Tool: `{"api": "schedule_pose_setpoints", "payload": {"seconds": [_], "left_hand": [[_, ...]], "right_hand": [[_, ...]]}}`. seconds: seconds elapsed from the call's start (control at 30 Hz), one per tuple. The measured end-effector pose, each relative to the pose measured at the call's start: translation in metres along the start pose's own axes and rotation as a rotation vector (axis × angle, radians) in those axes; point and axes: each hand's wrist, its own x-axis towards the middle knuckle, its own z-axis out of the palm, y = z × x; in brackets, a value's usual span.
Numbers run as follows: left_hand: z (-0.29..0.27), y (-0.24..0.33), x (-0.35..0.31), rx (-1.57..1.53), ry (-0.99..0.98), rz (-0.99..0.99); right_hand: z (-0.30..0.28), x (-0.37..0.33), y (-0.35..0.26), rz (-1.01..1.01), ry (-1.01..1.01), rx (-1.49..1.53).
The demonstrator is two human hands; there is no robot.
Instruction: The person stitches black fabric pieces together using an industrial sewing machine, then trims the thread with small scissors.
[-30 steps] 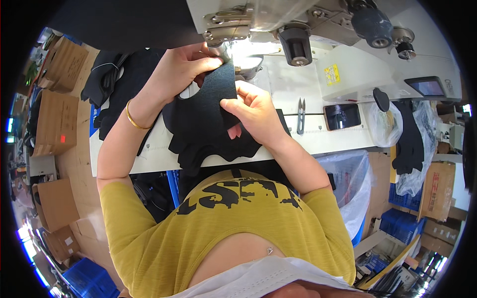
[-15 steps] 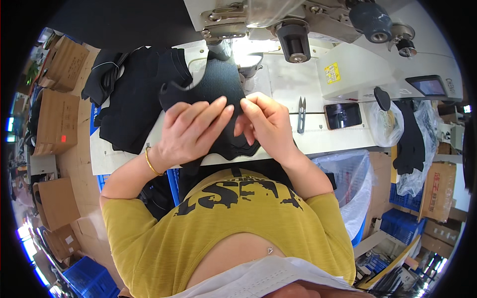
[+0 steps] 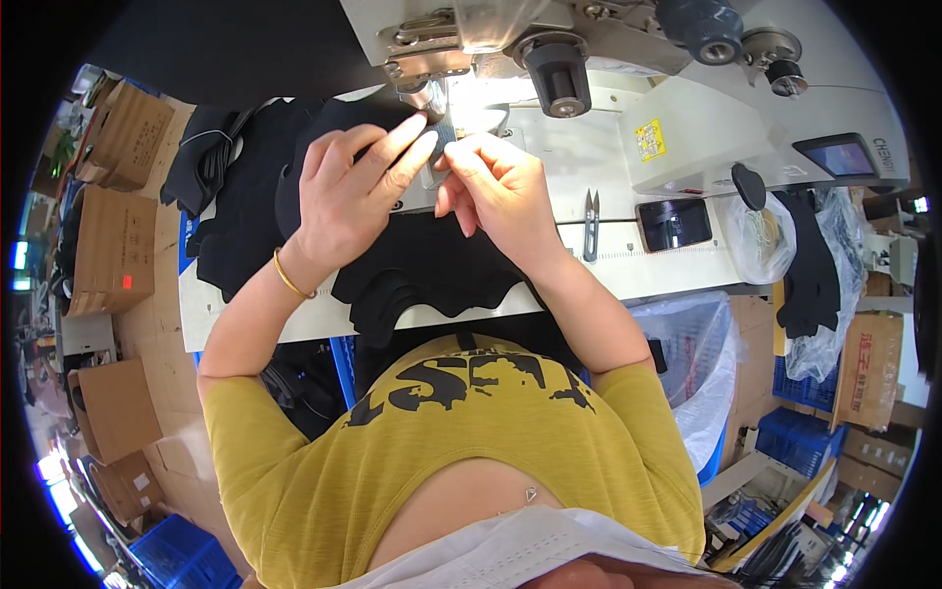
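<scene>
A black fabric piece [image 3: 445,130] runs under the needle area of the sewing machine [image 3: 428,64], mostly hidden behind my fingers. My left hand [image 3: 355,188] is closed on it from the left, with the fingers long and close together and the thumb out of sight. On the right, my right hand [image 3: 497,187] pinches its near edge between thumb and forefinger, the other fingers curled. Below both hands, a stack of black cut pieces [image 3: 432,263] with wavy edges lies at the table's near edge. More black fabric [image 3: 250,211] is heaped to the left.
Thread snips [image 3: 592,226] and a phone [image 3: 674,225] lie right of my hands. A clear plastic bag [image 3: 763,240] hangs by the table's right end. Beneath is a plastic-lined blue bin [image 3: 702,383]. Cardboard boxes [image 3: 113,250] stand on the left-hand floor.
Both hands have moved away from me toward the needle, taking the fabric piece along. The stack of cut pieces near me is more exposed now.
</scene>
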Motion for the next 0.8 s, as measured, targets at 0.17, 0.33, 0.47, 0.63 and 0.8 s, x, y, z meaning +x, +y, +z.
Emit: {"api": "schedule_pose_setpoints", "payload": {"seconds": [0.17,0.33,0.47,0.63,0.8], "left_hand": [[0.010,-0.013,0.008,0.009,0.046,0.001],[0.014,-0.020,0.011,-0.007,0.029,-0.006],[0.015,-0.020,0.012,-0.026,0.033,-0.019],[0.002,-0.025,0.007,-0.076,-0.147,-0.101],[-0.010,-0.060,-0.021,-0.270,-0.477,-0.347]], "right_hand": [[-0.003,-0.006,0.006,0.033,-0.002,-0.013],[-0.005,-0.007,0.007,0.045,0.003,-0.023],[-0.009,-0.007,0.008,0.051,-0.013,-0.079],[-0.035,-0.027,0.020,0.037,-0.087,-0.795],[-0.070,-0.069,0.031,0.012,0.045,-1.414]]}}
